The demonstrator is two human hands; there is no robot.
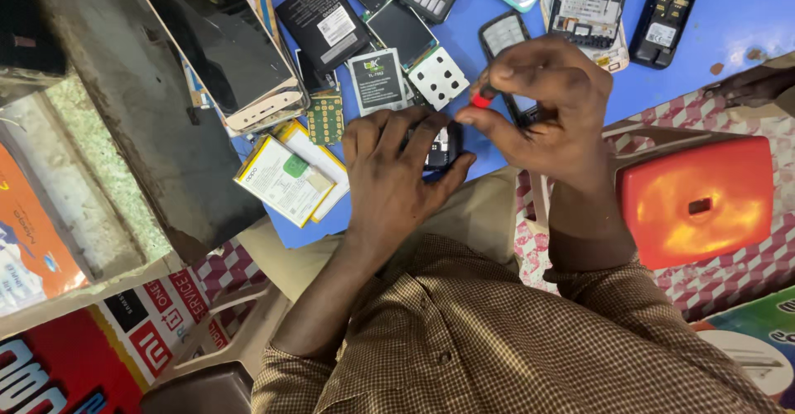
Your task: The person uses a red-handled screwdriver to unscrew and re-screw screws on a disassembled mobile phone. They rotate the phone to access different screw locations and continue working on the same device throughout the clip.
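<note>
Red-handled screwdriver point(483, 97) is pinched by right hand point(542, 103); small dark phone part point(439, 147) is pressed under left hand point(396, 170), fingers spread. Tip slip likely; loose batteries beside could be knocked.

A blue worktop point(729, 16) beside an orange plastic stool point(704, 194), red-and-white patterned flooring point(729, 277) and a grey concrete ledge point(141, 116).

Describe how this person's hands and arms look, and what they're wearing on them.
Both hands, left hand and right hand, are bare: no gloves, rings or watch visible. The forearms are uncovered, with the sleeves of a small brown-and-cream checked shirt rolled up near the elbows.
</note>
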